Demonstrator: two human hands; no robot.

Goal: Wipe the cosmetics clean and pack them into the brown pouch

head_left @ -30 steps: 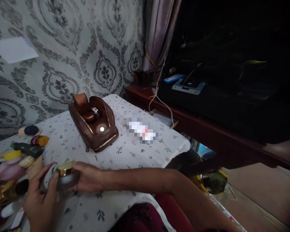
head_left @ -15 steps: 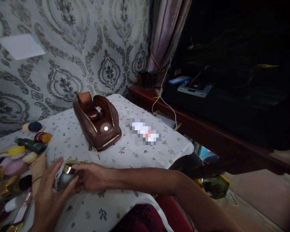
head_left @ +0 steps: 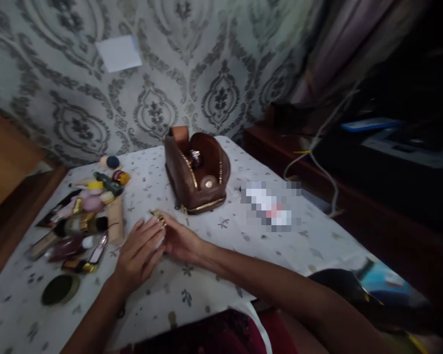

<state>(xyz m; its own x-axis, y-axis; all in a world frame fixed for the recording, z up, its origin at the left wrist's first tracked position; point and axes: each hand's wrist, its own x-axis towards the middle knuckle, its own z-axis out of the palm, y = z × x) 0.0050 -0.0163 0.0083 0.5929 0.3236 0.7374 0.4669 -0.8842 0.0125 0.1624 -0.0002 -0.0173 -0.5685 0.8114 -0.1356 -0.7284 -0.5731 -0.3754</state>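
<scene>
Low over the patterned tablecloth, both hands are around a small cosmetic bottle with a gold collar. My left hand wraps its near left side, fingers lying across it. From the right, my right hand grips it. Most of the bottle is hidden behind the fingers; only its gold top shows. Beyond the hands stands an unzipped brown cosmetic bag, with a shiny item inside.
Several cosmetics, among them a beige tube and a dark green bottle, lie at left. A dark round jar is nearer. Right of the bag lies a blurred-out item. A white cable hangs by the dark furniture at right.
The view has swung left, bringing in more of the cosmetics and the round jar. My left hand's fingers have closed over the bottle; my right hand still holds it.
</scene>
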